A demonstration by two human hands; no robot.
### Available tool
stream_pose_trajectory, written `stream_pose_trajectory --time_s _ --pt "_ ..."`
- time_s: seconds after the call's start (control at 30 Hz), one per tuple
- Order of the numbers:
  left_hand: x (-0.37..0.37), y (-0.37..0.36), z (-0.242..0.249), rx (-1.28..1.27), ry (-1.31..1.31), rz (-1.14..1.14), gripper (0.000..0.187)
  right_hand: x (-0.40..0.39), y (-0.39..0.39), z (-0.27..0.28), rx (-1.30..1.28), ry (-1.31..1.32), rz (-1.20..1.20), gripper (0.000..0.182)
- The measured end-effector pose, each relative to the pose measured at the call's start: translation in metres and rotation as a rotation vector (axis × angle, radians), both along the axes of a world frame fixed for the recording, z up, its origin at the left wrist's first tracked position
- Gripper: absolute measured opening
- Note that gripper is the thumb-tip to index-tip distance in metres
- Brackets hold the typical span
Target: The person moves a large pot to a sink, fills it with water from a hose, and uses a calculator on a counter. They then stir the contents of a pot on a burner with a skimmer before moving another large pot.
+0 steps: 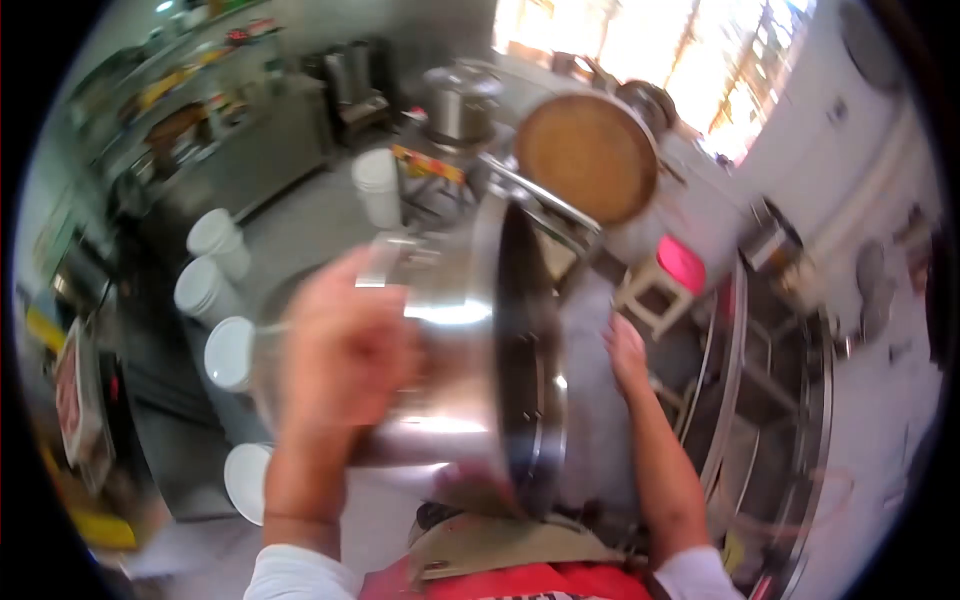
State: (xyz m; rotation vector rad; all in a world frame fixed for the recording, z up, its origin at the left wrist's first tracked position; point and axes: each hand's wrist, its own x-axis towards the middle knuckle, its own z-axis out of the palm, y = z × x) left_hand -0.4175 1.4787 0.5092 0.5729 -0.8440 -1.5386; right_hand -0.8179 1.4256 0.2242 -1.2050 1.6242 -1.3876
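A large, shiny metal pot (450, 370) is held up on its side in front of my body, its dark mouth facing right. My left hand (355, 345) is closed around the pot's side handle, blurred by motion. To the right of the pot, apart from it, my right hand (626, 350) is raised. Its fingers look stretched out and nothing shows in them.
White buckets (232, 352) stand along the left. A pink-topped stool (681, 264) is on the right, near a metal sink or frame (735, 370). Ahead are a big round brown pan (587, 158), a steel pot (460, 105) and a bright window.
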Motion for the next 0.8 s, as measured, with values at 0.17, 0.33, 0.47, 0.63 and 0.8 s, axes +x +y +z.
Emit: stream_pose_trajectory --time_s 0.17,0.33,0.47,0.63,0.8 --pt "0.071 -0.014 -0.008 0.12 0.132 0.099 0.046 0.116 -0.098 0.05 -0.096 0.304 0.242 0.046" --pt "0.103 -0.039 -0.014 0.096 0.069 0.236 0.051 0.247 -0.214 0.03 -0.402 0.522 0.401 0.039" --pt "0.12 -0.051 -0.005 0.114 0.103 0.469 0.056 0.278 -0.233 0.027 -0.138 0.636 0.683 0.04" --pt "0.136 -0.046 -0.012 0.13 0.117 0.86 0.06 0.262 -0.2 -0.054 0.052 0.459 1.027 0.044" --pt "0.165 -0.056 -0.037 0.154 0.014 1.139 0.046 0.197 -0.194 -0.017 0.979 -0.235 1.331 0.041"
